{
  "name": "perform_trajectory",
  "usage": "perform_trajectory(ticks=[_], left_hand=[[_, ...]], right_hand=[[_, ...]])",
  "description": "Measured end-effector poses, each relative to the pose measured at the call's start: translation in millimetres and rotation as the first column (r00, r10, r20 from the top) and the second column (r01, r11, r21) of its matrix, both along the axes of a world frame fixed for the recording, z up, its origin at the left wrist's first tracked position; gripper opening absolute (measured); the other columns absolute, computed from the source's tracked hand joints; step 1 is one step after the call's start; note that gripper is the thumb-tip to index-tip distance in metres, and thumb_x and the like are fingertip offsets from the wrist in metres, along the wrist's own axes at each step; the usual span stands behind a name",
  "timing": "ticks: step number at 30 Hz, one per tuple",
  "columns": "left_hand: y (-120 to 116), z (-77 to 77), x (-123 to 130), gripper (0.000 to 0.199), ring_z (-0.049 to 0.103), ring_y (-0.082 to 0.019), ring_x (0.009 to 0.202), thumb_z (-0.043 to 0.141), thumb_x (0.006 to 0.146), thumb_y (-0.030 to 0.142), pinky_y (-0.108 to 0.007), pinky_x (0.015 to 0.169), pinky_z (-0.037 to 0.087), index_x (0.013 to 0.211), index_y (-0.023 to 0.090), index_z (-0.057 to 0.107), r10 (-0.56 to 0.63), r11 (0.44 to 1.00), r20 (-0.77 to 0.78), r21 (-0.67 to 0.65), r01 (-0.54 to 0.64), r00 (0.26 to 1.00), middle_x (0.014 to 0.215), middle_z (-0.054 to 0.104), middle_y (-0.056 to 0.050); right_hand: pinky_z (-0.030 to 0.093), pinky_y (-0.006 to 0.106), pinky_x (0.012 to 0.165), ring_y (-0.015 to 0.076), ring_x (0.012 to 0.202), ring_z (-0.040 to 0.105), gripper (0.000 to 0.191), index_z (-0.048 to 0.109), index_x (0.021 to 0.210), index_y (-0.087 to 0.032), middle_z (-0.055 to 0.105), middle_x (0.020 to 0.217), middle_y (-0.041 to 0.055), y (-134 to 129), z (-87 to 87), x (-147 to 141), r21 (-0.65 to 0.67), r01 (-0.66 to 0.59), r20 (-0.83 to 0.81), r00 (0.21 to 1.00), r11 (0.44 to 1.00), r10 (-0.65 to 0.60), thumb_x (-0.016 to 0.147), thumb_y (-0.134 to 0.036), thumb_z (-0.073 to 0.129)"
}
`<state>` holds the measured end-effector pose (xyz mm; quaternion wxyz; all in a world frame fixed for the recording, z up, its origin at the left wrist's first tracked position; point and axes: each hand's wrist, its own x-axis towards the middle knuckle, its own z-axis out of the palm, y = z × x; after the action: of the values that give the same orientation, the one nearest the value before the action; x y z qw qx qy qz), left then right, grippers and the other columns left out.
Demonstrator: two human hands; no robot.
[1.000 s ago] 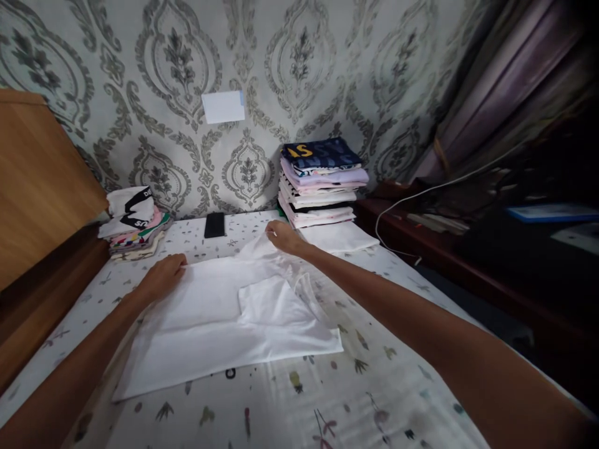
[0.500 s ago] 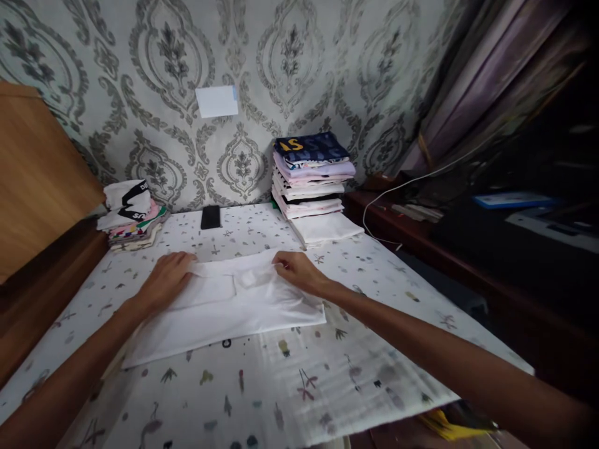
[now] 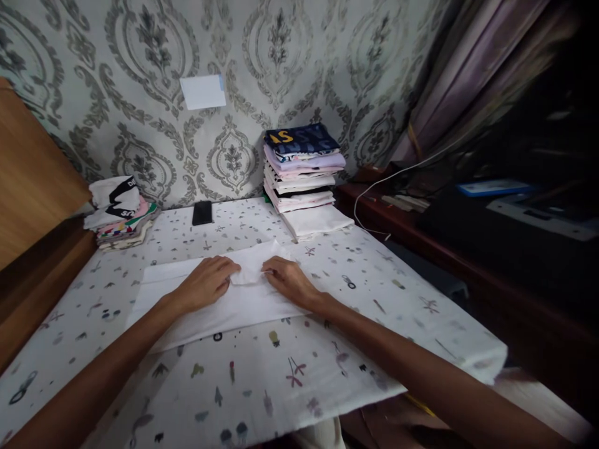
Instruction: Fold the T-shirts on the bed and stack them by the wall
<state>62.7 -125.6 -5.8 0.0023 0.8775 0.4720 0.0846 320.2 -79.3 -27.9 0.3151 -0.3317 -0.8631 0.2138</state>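
Note:
A white garment [image 3: 187, 330], folded into a long strip, lies across the patterned sheet in front of me. My left hand [image 3: 208, 284] is closed on its far part near the middle, fingertips pinching the cloth. A short way to the right, my right hand [image 3: 290, 282] pinches the same garment between thumb and fingers. Between the two hands a small flap of cloth [image 3: 247, 274] is raised and creased. The garment's right end is partly hidden under my right hand and forearm.
A tall stack of folded clothes [image 3: 304, 178] stands at the back right, a smaller clothes pile [image 3: 124, 215] at the back left. Between them lies a black phone [image 3: 202, 212]. A white cable [image 3: 397, 181] hangs by the dark desk on the right; a wooden panel [image 3: 37, 181] stands left.
My left hand has moved right along the garment from its left part to near the middle. My right hand stays pinching the cloth. The view has shifted slightly.

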Motion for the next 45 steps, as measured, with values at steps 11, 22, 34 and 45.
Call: perform_trajectory(ticks=[11, 22, 34, 45], left_hand=[[3.7, -4.2, 29.1, 0.026, 0.061, -0.025, 0.102, 0.041, 0.094, 0.015, -0.039, 0.086, 0.048, 0.106, 0.02, 0.063, 0.138, 0.99, 0.026, -0.006, -0.138, 0.99, 0.109, 0.068, -0.008], [-12.8, -2.1, 8.5, 0.035, 0.058, -0.025, 0.117, 0.042, 0.099, 0.033, -0.042, 0.099, 0.048, 0.128, 0.02, 0.056, 0.107, 0.993, 0.154, -0.066, -0.098, 0.982, 0.126, 0.065, -0.01], [-17.1, -18.5, -127.2, 0.03, 0.058, -0.027, 0.11, 0.037, 0.091, 0.026, -0.044, 0.098, 0.047, 0.106, 0.019, 0.061, 0.565, 0.822, 0.127, -0.002, -0.569, 0.815, 0.111, 0.065, -0.01], [-26.4, 4.0, -62.1, 0.032, 0.056, -0.025, 0.117, 0.042, 0.092, 0.025, -0.041, 0.102, 0.045, 0.119, 0.02, 0.057, 0.349, 0.936, 0.228, -0.033, -0.351, 0.909, 0.123, 0.061, -0.01]], right_hand=[[0.05, 0.028, 0.071, 0.018, 0.079, 0.065, 0.019, 0.07, 0.091, -0.018, 0.074, 0.093, 0.0051, 10.8, 15.6, -1.8, -0.154, 0.073, -0.02, 0.997, 0.985, -0.077, 0.093, -0.028, 0.054], [0.042, 0.04, 0.1, 0.0286, 0.117, 0.059, 0.032, 0.066, 0.119, -0.012, 0.067, 0.125, 0.0158, 52.0, 3.4, 7.4, 0.136, 0.24, 0.464, 0.842, 0.961, -0.276, 0.095, -0.021, 0.047], [0.032, 0.054, 0.117, 0.0312, 0.145, 0.037, 0.044, 0.056, 0.138, -0.018, 0.045, 0.153, 0.0162, 30.3, -12.7, -61.5, 0.078, -0.119, 0.37, 0.925, 0.99, 0.082, 0.1, -0.036, 0.045], [0.028, 0.046, 0.121, 0.0239, 0.146, 0.037, 0.061, 0.056, 0.139, -0.016, 0.051, 0.15, 0.013, 37.8, -25.4, -52.1, -0.075, -0.083, 0.147, 0.985, 0.994, 0.093, 0.105, -0.05, 0.02]])
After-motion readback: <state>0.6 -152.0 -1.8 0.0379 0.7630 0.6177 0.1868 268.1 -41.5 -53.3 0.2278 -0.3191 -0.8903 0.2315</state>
